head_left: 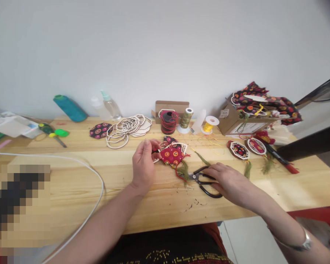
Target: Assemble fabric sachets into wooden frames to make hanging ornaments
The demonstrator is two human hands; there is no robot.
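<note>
Near the middle of the table, my left hand (144,165) grips the left edge of a red patterned fabric ornament (172,154) between thumb and fingers. Dark fabric and a pale fretwork frame (183,147) show behind the red face. From its lower edge hang a green tassel (183,170) and a loop of red cord (178,175). My right hand (228,179) has its fingers curled round a handle of black-handled scissors (211,191). Their blades point left at the tassel and cord; whether they touch is unclear.
Behind stand spools of dark red cord (169,123), green thread (186,119) and yellow thread (208,126). Pale wooden frames (129,126) lie at back left. Finished ornaments (239,150) and a fabric-filled cardboard box (233,123) are at right. A white cable (100,176) crosses left.
</note>
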